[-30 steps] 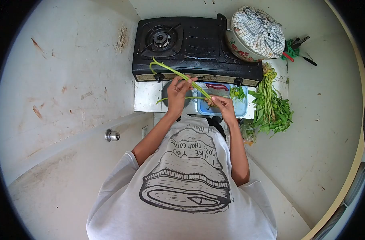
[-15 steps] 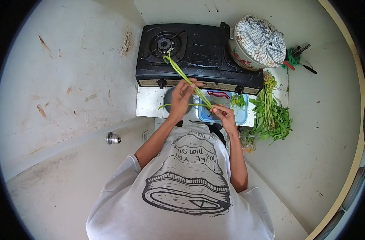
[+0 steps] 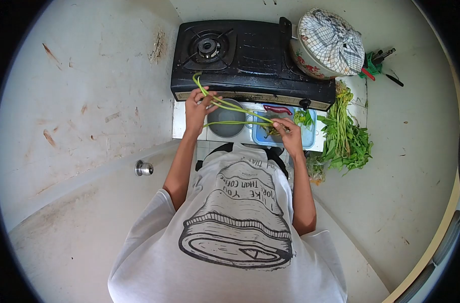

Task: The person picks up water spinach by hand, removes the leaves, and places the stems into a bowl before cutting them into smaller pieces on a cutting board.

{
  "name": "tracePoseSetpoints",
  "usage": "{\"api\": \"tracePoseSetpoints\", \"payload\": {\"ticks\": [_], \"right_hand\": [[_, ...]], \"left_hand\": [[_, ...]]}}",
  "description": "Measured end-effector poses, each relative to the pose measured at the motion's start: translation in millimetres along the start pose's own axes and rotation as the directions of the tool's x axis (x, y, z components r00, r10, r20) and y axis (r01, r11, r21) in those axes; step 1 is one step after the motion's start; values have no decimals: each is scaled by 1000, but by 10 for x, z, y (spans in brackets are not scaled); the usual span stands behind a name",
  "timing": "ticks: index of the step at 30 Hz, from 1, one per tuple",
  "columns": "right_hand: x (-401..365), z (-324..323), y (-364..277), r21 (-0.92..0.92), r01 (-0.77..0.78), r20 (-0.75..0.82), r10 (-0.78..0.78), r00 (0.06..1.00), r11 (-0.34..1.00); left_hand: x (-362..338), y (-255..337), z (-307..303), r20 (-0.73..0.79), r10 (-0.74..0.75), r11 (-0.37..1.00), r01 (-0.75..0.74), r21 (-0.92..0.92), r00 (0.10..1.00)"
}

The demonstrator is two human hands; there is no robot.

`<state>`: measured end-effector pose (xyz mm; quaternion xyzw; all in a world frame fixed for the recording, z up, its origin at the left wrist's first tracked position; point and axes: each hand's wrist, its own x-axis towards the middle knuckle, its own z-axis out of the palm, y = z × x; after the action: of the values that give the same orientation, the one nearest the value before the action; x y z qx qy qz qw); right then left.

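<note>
My left hand (image 3: 194, 111) is closed around the left part of several long green vegetable stems (image 3: 247, 112), whose curled end sticks out above the fingers by the stove's front edge. At their other end, my right hand (image 3: 289, 133) pinches the stems between thumb and fingers. A lower stem (image 3: 232, 122) runs from the right hand leftward across a grey bowl (image 3: 225, 132). Beneath the right hand is a blue tray (image 3: 311, 137) with cut green pieces (image 3: 303, 118) and a long red item (image 3: 278, 109) whose kind I cannot make out.
A black gas stove (image 3: 257, 55) stands behind the counter. On its right side sits a pot (image 3: 310, 64) topped with a checked cloth (image 3: 332, 38). A leafy green bunch (image 3: 347, 141) lies at the right. Knives (image 3: 384, 56) stand in a green holder (image 3: 373, 65).
My left hand has moved left and slightly down, sliding along the stems towards their curled end. The stems now lie flatter across the bowl. My right hand has risen slightly, still pinching them.
</note>
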<state>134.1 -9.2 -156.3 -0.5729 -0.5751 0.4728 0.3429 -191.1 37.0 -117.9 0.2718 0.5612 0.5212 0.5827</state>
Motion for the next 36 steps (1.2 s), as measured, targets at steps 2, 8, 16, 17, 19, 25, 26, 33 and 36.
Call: {"api": "tracePoseSetpoints", "payload": {"ticks": [2, 8, 16, 17, 19, 25, 26, 33, 36], "right_hand": [[61, -3, 81, -56, -6, 29, 7, 1000, 998], [250, 66, 453, -224, 50, 118, -23, 993, 973], [469, 183, 790, -489, 228, 158, -171, 972, 842], [489, 193, 801, -514, 233, 163, -172, 971, 826], [506, 208, 834, -540, 229, 167, -164, 972, 810], [502, 207, 826, -448, 236, 147, -189, 971, 862], [497, 192, 811, -414, 217, 142, -173, 975, 884], [444, 20, 518, -218, 60, 195, -17, 981, 974], [423, -26, 515, -155, -6, 179, 34, 983, 988]], "left_hand": [[38, -149, -214, -8, -46, 999, 47, 28, 999], [31, -523, -541, -64, -232, 970, 235, 57, 971], [54, -1129, -809, -164, -286, 954, 296, 42, 944], [54, -1152, -815, -169, -285, 955, 294, 32, 944], [43, -1148, -822, -151, -303, 953, 304, -19, 941], [-26, -1067, -800, -144, -271, 957, 250, -150, 952], [-23, -1070, -814, -140, -264, 956, 240, -170, 954], [41, -1045, -798, -168, -299, 912, 229, -341, 939], [86, -1015, -774, -149, -317, 869, 224, -442, 936]]}}
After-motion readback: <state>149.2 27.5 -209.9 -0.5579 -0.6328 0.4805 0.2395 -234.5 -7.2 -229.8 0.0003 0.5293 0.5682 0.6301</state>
